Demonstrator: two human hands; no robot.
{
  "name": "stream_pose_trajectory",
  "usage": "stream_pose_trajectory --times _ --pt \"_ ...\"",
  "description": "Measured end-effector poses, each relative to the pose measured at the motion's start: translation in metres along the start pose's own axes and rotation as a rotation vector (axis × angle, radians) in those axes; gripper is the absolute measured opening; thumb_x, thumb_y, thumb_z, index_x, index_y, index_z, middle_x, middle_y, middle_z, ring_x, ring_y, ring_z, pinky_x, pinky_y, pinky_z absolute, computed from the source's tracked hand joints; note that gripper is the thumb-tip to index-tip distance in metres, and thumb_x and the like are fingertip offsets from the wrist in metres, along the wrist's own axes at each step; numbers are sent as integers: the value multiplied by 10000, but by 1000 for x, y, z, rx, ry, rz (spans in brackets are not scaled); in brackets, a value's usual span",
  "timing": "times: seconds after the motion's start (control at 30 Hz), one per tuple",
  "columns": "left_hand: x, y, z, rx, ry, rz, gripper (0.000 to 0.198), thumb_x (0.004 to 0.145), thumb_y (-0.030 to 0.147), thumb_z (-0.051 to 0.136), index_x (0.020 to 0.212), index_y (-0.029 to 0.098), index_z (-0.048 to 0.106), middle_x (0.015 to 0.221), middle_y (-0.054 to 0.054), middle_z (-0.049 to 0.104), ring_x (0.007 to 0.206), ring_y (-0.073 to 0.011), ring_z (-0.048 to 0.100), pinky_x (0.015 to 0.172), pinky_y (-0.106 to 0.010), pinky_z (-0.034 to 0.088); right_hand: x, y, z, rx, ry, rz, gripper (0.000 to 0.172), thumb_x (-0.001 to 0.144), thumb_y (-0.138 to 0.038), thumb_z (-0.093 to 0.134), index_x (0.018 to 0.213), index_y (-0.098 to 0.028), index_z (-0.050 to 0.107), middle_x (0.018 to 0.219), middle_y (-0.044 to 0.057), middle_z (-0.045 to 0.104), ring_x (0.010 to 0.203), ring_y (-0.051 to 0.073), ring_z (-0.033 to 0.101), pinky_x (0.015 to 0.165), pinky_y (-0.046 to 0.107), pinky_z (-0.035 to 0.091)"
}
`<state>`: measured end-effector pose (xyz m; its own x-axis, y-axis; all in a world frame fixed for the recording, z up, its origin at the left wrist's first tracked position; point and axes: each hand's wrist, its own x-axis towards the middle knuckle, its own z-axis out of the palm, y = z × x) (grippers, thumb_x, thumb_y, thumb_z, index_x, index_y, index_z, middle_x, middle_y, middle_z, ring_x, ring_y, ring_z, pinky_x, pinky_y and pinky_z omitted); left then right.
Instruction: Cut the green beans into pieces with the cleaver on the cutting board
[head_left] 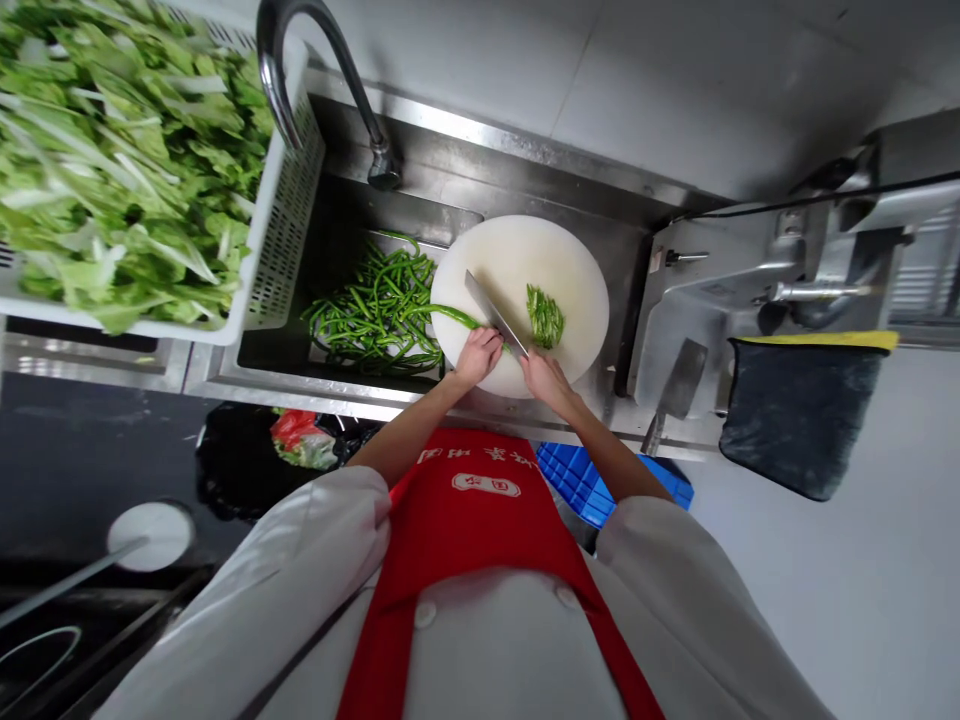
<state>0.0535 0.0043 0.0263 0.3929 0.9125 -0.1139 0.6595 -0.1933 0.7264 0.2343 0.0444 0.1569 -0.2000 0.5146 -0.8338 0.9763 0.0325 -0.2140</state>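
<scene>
Single head-worn view, wide-angle, looking steeply down past the wearer's chest onto the worktop (pixel 525 415) and sink (pixel 352 210); both at arm's reach, edges strongly bent.

Knife handle (pixel 525 352) hidden under fingers (pixel 541 372)

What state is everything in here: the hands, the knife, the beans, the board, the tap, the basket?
left hand: fingers pressing down uncut beans on the board.
right hand: shut on cleaver, blade down on the beans.
cut bean pieces: piled on the board.
cutting board: resting over the sink.
whole beans: heaped in the sink.
tap: no water seen running.
white basket: full of leafy greens.
</scene>
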Motion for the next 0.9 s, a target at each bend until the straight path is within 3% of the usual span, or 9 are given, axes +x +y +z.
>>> stream_pose_trajectory --times 0.23,0.43,0.57,0.7,0.8,0.9 --pt "0 1 2 -43 16 -19 245 1006 239 416 979 187 654 1054 -108 590 1012 -246 524 911 -429 500 3 0 2 15 -11 -5 363 1074 -311 330 1198 -105 603 1058 186 725 1017 276 690 877 302 462" --pt "1 -2 -12 77 20 -54 259 1002 301 449 1032 199 684 1166 -135 582 1111 -289 495 966 -475 462 18 -6 15 52 54 -28 338 1071 -301 345 1203 -105 587 1089 176 721 1037 263 680 881 283 454" --pt "2 -11 -19 114 21 -71 289 1001 344 450 1063 196 691 1093 -138 602 1083 -302 502 954 -496 448 25 10 3 55 30 -29 348 1071 -335 356 1157 -119 614 1097 162 721 1057 263 670 881 283 454" --pt "1 -18 -17 78 7 -75 318 1014 314 395 1027 201 692 1054 -133 604 1051 -288 517 925 -488 448 8 20 -8 -6 -10 44 384 1078 -353 321 1216 -120 594 1107 181 714 1061 281 670 892 318 455" --pt "-1 -18 -15 86 5 -95 325 1017 321 383 1027 208 687 1043 -134 599 1029 -288 518 898 -487 445 -10 9 -6 -64 -34 53 406 1081 -357 289 1251 -116 567 1060 194 719 1013 295 688 877 340 463" --pt "-2 -18 -16 80 -3 -98 332 1022 330 373 1033 206 680 1032 -132 597 1011 -284 519 896 -481 442 -9 -10 -3 -77 -55 42 394 1081 -347 289 1229 -112 568 1057 195 720 1009 291 692 863 330 473"
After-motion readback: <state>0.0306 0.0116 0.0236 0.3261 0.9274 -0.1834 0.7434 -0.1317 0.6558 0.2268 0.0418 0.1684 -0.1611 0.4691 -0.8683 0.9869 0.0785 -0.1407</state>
